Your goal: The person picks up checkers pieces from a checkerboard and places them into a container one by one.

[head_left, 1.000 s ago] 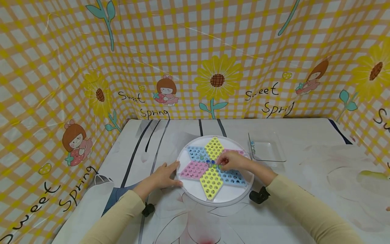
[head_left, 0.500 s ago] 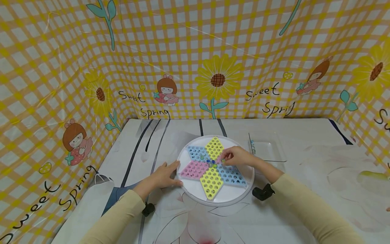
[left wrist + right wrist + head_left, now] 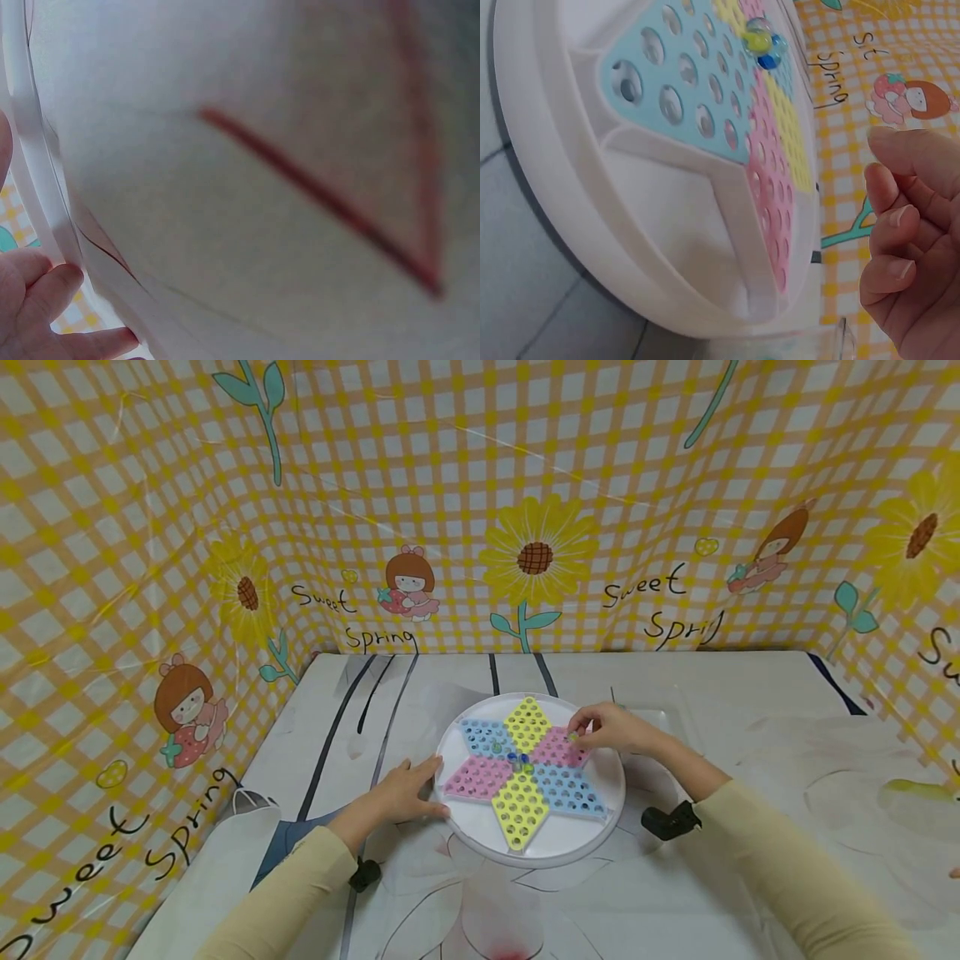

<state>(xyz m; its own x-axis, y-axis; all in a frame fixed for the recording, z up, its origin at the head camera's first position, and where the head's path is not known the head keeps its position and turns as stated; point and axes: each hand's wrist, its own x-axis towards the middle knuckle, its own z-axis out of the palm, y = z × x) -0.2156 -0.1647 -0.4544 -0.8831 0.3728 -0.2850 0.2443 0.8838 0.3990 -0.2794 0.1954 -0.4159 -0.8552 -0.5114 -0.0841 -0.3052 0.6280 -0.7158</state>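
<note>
A round white Chinese checkers board (image 3: 467, 823) with a star of yellow, pink and blue perforated sections lies on the table. My left hand (image 3: 405, 791) rests at its left rim, thumb and fingers spread. In the left wrist view, fingertips (image 3: 67, 274) touch the white rim. Over the right pink section, my right hand (image 3: 611, 727) pinches a small greenish marble (image 3: 572, 737); the right wrist view does not show that marble. A few blue and yellow-green marbles (image 3: 765, 43) cluster at the star's centre. Another marble (image 3: 497, 747) sits in the upper-left blue section.
Behind the right wrist stands a clear plastic box (image 3: 660, 717), partly hidden by the hand. A yellow checked cloth (image 3: 450, 468) hangs around the back and sides of the table. Black wrist-camera mounts hang beneath both wrists.
My right hand has moved right and away from the star's centre with the marble, now over the pink section and overlapping the box. The left hand has stayed at the rim.
</note>
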